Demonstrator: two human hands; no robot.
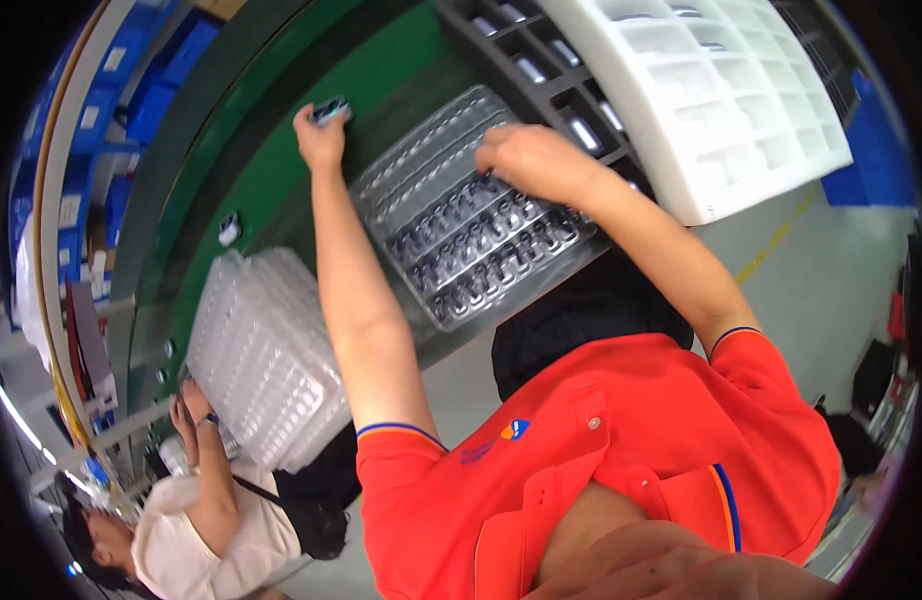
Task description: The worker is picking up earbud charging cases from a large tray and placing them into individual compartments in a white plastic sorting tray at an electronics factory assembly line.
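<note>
Left hand [322, 146]: fingers closed at the tips, pinching a small dark-and-pale piece [333, 110] above the green surface [383, 62], to the left of the tray's far end. The piece is clear of the tray.

Right hand [529, 160]: over the tray [413, 166], fingers curled, tips down by the third filled row. Dark parts [473, 240] lie right at my fingertips; owing to blur and the hand's own cover, I cannot tell whether I am pinching one or only touching it.

Tray: clear plastic, rows set aslant. The three rows nearest my body hold dark parts; the far rows look bare.

Step in hand (judgement): loading the tray row by row, right hand at the end of the third row, left hand keeping a piece ready. To my eye the next move calls for a square seating of whatever is under the right fingertips, then a free pocket for the left hand's piece. Risk, I think: knocking seated neighbours, as they sit close together.

Nearby: one loose piece [229, 229] on the green surface, left of my forearm; a tray stack [266, 345] nearer me; dark foam [534, 98] and white foam [671, 120] trays to the right.
</note>
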